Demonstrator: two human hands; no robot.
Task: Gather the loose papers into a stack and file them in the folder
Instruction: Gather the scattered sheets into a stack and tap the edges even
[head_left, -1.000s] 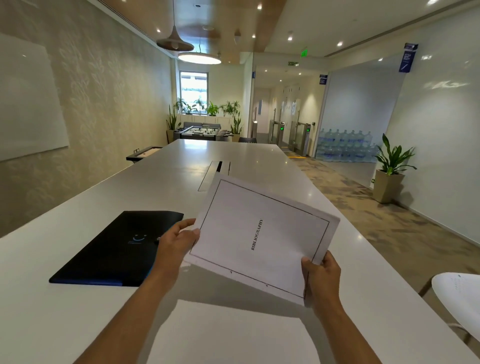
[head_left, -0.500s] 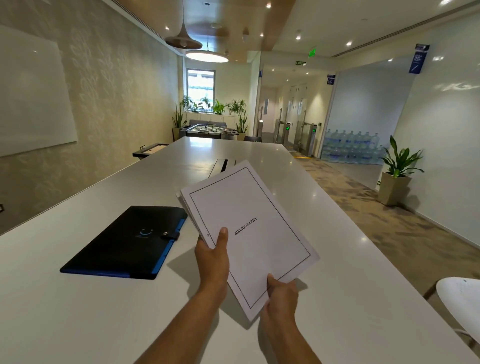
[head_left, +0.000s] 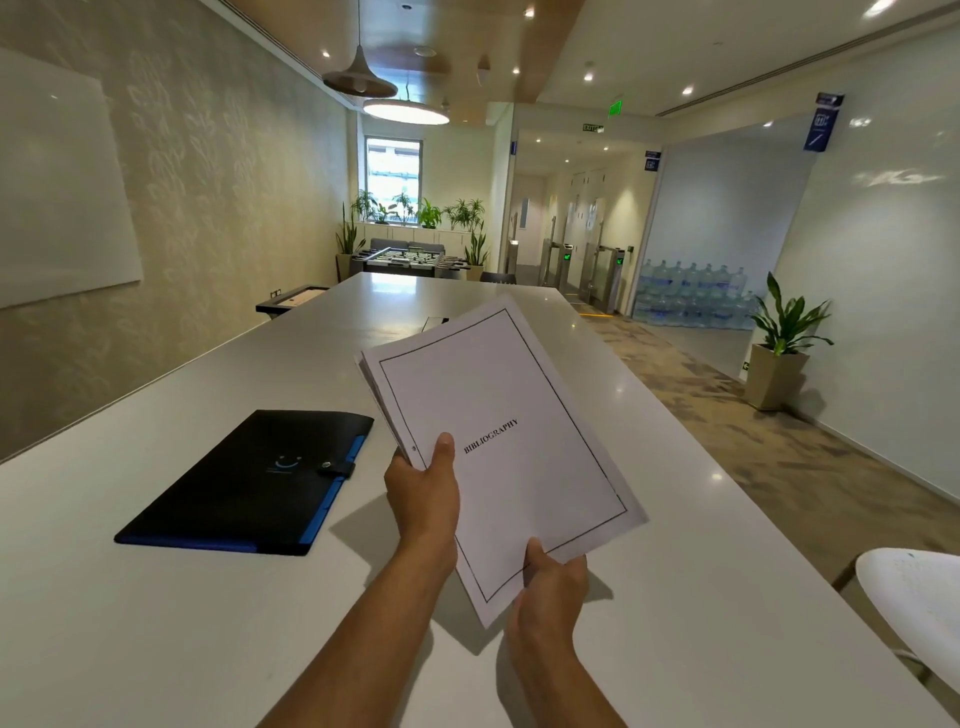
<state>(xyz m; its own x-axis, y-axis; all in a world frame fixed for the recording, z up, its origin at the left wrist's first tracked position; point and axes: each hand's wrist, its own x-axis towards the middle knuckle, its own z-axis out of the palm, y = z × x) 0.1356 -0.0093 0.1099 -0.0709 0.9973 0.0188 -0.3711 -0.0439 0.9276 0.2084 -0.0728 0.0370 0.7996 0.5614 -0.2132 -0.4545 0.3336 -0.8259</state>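
I hold a stack of white papers (head_left: 509, 426) above the table, tilted, its top sheet bordered and printed BIBLIOGRAPHY. My left hand (head_left: 423, 493) grips the stack's left edge with the thumb on top. My right hand (head_left: 550, 577) pinches the near bottom corner. A black folder (head_left: 244, 483) with a blue spine edge and a snap tab lies closed and flat on the table, left of my left hand.
The long white table (head_left: 156, 623) runs away from me, with a cable slot (head_left: 434, 323) far behind the papers. A white chair (head_left: 919, 597) stands at the right edge. Open carpeted floor lies to the right.
The stack has turned from landscape to upright. My left hand moved from its left corner to its left edge, my right hand to the bottom corner. The sheet lying near me is out of view.
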